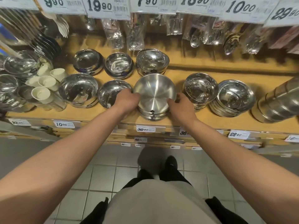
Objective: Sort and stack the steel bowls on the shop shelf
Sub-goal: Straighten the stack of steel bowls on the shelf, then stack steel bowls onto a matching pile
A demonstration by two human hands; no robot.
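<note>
A stack of matte steel bowls [154, 92] stands at the front middle of the wooden shelf [186, 120]. My left hand [128, 100] grips the stack's left rim, and my right hand [179, 101] holds its right side with curled fingers. To the left of the stack sit a small shiny bowl [111, 92] and a larger shiny bowl [78, 90]. On the right are two stacks of shiny bowls [200, 88] [235, 97]. Behind, in the back row, are two single bowls [88, 60] [119, 64] and a bowl stack [152, 61].
Cream plastic cups [47, 83] and more steel ware crowd the shelf's left end. A stack of steel tins [278, 104] lies at the right. Packaged spoons [134, 36] and price cards hang above. Price tags line the shelf's front edge; tiled floor below.
</note>
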